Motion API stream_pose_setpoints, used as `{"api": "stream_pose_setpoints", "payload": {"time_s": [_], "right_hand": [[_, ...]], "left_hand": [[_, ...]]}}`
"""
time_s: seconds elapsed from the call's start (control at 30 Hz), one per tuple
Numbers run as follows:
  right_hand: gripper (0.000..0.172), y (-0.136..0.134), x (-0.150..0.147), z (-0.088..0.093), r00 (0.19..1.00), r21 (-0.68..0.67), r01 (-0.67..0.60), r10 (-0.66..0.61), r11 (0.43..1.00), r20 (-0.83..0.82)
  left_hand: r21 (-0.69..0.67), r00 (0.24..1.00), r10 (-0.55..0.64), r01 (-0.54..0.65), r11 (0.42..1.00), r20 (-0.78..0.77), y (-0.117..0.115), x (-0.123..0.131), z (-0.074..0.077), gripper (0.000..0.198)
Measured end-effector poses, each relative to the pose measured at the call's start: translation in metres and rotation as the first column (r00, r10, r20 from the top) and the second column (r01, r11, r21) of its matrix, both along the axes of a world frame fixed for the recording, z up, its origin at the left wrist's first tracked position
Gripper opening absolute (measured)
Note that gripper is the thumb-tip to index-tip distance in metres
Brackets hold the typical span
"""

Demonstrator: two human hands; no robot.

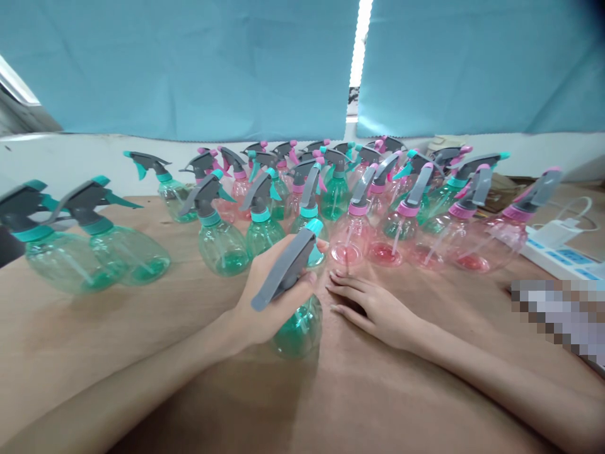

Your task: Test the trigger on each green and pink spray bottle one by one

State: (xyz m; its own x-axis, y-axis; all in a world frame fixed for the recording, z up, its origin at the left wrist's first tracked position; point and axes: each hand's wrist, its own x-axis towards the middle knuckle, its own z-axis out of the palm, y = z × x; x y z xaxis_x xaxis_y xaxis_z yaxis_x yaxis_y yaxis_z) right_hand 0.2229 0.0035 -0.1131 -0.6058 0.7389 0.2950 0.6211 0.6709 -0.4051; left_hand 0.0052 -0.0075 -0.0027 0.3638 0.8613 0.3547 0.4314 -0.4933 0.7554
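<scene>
My left hand (269,287) is wrapped round the neck of a green spray bottle (297,328) with a grey trigger head, which stands tilted on the brown table (189,353). My right hand (373,306) lies just right of it, palm down on the table, fingers stretched out and pointing left toward the bottle. It holds nothing. Behind both hands stand several green spray bottles (222,243) and several pink spray bottles (354,236), all with grey trigger heads.
Two green bottles (94,252) lie at the far left. A white power strip (562,252) with a cable lies at the right edge. A blurred patch (562,315) covers something at the right. Blue curtains (189,63) hang behind the table.
</scene>
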Motion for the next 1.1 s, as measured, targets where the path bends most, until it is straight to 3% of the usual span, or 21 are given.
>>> {"api": "stream_pose_setpoints", "payload": {"time_s": [0.4,0.9,1.1], "right_hand": [[0.044,0.0004,0.0002,-0.0001,1.000,0.006,-0.008,0.008,1.000,0.013],[0.043,0.0005,0.0006,-0.0016,1.000,0.018,-0.009,0.009,1.000,-0.005],[0.043,0.0006,0.0006,-0.0020,1.000,0.021,-0.012,0.012,1.000,0.003]], "left_hand": [[-0.003,0.999,0.026,-0.026,1.000,-0.024,-0.0006,0.0004,0.0014,0.031],[0.107,0.994,-0.102,0.098,0.989,0.035,0.0061,-0.0031,-0.0013,0.031],[0.039,0.995,-0.083,0.081,0.996,0.061,0.0064,-0.0048,-0.0024,0.035]]}}
